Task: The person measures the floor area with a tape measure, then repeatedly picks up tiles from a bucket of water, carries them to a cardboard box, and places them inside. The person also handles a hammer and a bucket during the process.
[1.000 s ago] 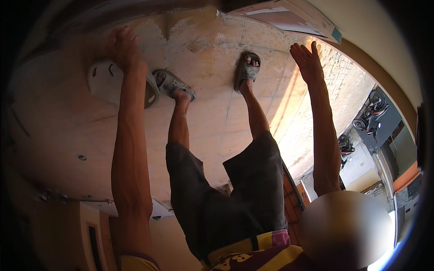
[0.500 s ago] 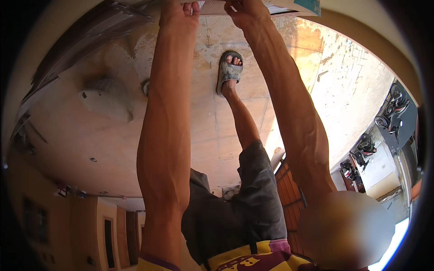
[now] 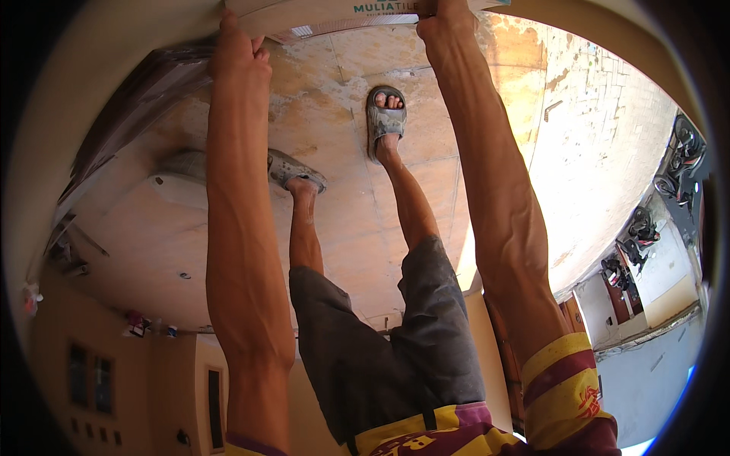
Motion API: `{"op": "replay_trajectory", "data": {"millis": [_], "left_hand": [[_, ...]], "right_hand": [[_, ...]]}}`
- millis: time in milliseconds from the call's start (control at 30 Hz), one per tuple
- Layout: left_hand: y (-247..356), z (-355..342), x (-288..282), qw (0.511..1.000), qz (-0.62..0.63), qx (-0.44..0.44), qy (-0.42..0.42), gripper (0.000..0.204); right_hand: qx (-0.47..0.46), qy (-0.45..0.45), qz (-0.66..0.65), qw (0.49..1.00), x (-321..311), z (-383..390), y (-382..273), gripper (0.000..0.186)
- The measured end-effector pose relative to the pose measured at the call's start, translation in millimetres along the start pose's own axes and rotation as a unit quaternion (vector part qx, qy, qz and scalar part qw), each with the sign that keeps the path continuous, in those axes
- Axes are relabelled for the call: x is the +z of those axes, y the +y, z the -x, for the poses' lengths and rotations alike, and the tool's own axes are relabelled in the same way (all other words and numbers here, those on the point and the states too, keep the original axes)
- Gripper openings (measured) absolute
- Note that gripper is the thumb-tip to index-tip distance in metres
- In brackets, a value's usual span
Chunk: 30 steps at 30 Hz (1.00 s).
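Note:
A flat pale cardboard box [image 3: 319,17] with green print is held out at the far upper edge, its top cut off by the picture's edge. My left hand [image 3: 240,52] is closed around its left end, with fingertips curled at the lower edge. Farther right, my right hand [image 3: 450,21] grips the same box near its right part; most of those fingers are hidden or out of the picture. Both arms are stretched straight out.
Long dark brown panels [image 3: 141,106] lean at the upper left. A pale rounded object [image 3: 179,188] lies on the worn floor [image 3: 342,235], partly behind my left forearm. My sandalled feet stand apart. Motorbikes [image 3: 677,163] are parked at the far right, beyond sunlit paving [image 3: 585,144].
More of the box now shows at the upper edge. My left hand has shifted left and my right hand slightly right, both still on the box. My left foot has come into view.

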<state>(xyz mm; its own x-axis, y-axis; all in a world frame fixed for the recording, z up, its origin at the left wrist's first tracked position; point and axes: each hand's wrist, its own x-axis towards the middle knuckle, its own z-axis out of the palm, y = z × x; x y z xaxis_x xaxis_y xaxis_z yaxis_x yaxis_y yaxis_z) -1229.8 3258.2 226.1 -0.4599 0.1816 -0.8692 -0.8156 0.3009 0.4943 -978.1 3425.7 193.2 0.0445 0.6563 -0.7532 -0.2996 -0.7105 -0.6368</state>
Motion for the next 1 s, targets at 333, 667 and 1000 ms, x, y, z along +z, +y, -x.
{"op": "replay_trajectory", "data": {"millis": [333,667,1000], "left_hand": [[-3.7,54.9,-0.4,0.974,0.213,0.02,-0.077,0.022],[-25.2,70.5,-22.9,0.791,-0.384,0.472,0.062,0.057],[-14.5,80.8,41.6,0.459,-0.599,0.655,-0.034,0.065]], "right_hand": [[-0.39,-0.099,0.307,0.862,-66.9,34.5,-46.9,0.037],[-0.636,-0.023,0.447,0.628,-78.5,14.4,-44.4,0.068],[-0.579,0.006,0.403,0.709,-88.6,0.5,-50.4,0.072]]}}
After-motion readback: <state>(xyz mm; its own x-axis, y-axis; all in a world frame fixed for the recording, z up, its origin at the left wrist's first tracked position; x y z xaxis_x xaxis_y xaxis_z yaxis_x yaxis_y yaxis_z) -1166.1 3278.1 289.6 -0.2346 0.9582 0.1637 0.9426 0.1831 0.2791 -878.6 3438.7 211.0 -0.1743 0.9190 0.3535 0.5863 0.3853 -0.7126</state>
